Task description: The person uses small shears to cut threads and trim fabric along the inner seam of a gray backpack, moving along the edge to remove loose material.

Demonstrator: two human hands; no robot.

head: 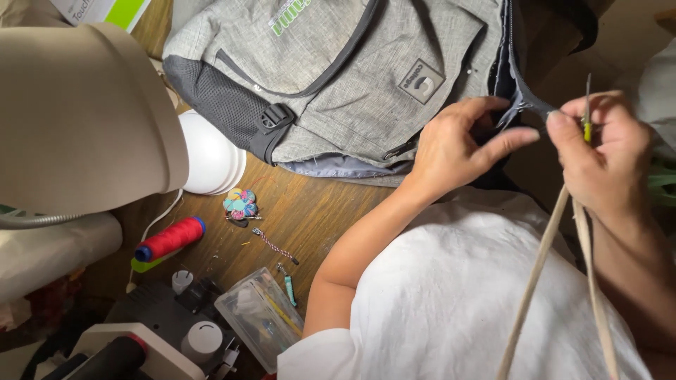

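At nine o'clock, a beige lamp shade [84, 112]; below it, toward seven, a red thread spool [171, 238] on the wooden table [310, 211]. At twelve, a grey backpack [338, 70]. Right of centre, left hand [451, 151], fingers pinching the backpack's dark zipper edge [524, 105]. At two o'clock, right hand [605, 151], fingers closed around a thin yellow-handled tool [586, 119], touching that edge.

Warm, dim lamplight; shadowed edges.
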